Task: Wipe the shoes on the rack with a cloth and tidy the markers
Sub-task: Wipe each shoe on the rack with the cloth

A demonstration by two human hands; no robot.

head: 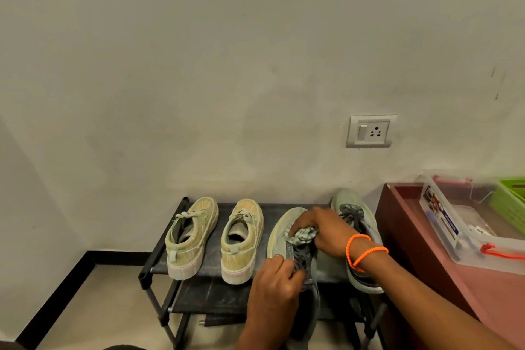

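On the top shelf of the rack, the left hand grips the grey sneaker by its laces while the right hand holds the bunched cloth against its toe. Pressing hard could tip the shoe off the shelf's front edge (markers can't be made out, perhaps in the clear box on the desk).

wall socket: on the wall, above the hands
green basket: far right of the hands, on the reddish bench
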